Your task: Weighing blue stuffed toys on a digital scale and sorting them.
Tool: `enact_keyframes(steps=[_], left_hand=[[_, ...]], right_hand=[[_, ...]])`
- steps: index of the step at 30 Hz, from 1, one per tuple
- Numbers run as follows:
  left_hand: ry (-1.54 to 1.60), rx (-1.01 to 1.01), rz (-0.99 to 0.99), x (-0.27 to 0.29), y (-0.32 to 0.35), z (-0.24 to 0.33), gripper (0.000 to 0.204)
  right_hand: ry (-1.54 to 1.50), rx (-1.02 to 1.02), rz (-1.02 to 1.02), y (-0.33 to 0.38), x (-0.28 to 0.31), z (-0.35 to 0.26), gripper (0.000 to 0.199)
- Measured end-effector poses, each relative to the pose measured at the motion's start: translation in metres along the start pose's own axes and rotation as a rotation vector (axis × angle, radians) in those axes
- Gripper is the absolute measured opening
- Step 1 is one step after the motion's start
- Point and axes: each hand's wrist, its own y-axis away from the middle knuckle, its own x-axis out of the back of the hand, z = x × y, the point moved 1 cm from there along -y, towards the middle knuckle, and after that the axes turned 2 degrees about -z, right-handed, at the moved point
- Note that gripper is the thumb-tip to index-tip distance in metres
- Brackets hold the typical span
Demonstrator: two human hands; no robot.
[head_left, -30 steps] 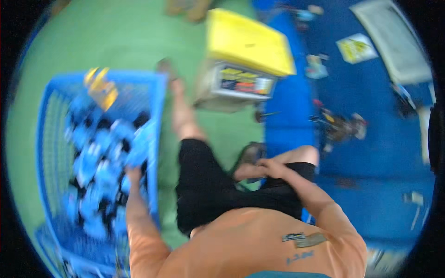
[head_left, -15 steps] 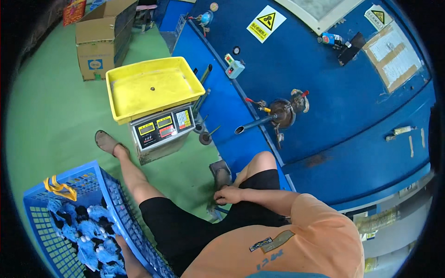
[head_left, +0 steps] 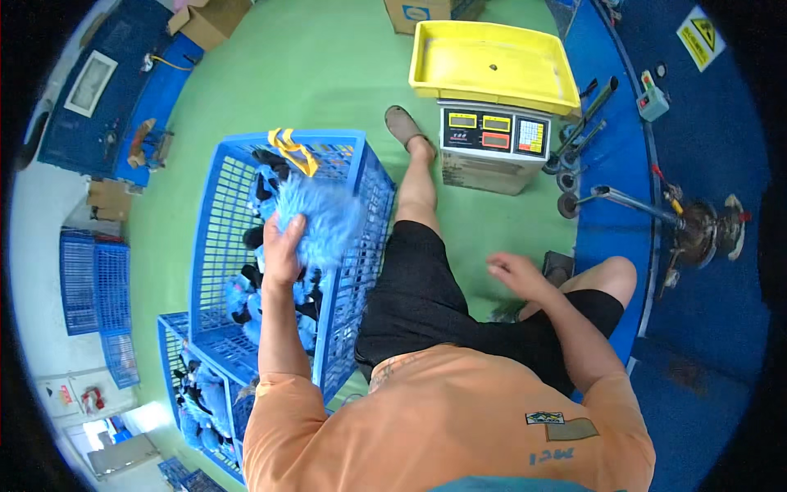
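My left hand [head_left: 283, 250] grips a blue furry plush skin [head_left: 321, 215], slightly blurred, above a blue plastic basket [head_left: 354, 246]. Inside that basket lie several more blue and black plush pieces [head_left: 250, 299], partly covered by my forearm. A yellow strap [head_left: 293, 152] is tied to its far rim. My right hand [head_left: 516, 275] hovers near my right knee with nothing in it, its fingers loosely apart. Right of it, a metal tube [head_left: 638, 205] juts out from the blue machine [head_left: 709, 328].
A scale [head_left: 492, 152] carrying a yellow tray [head_left: 496, 74] stands ahead of my legs. A second blue basket [head_left: 201, 369] with plush pieces sits behind the first. Cardboard boxes [head_left: 209, 20] are at the far side, and stacked blue crates [head_left: 97, 283] at the left. A control box [head_left: 652, 102] is on the machine.
My view has swung left. My left hand has come up out of the basket with a plush skin. My right hand has lifted away from my knee and its fingers have loosened.
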Motion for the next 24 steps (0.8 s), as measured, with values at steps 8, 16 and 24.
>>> enact_keyframes(steps=[8, 16, 24], left_hand=[[-0.055, -0.103, -0.693, -0.085, 0.064, 0.064, 0.044], [-0.170, 0.085, -1.001, -0.152, 0.070, 0.049, 0.032], [-0.756, -0.264, -1.305, -0.188, 0.080, 0.077, 0.021]], right_hand=[[-0.930, 0.181, 0.131, 0.021, 0.019, -0.048, 0.042], [-0.939, 0.139, 0.221, 0.041, 0.015, -0.044, 0.031], [-0.931, 0.078, 0.398, 0.043, 0.007, -0.021, 0.014]])
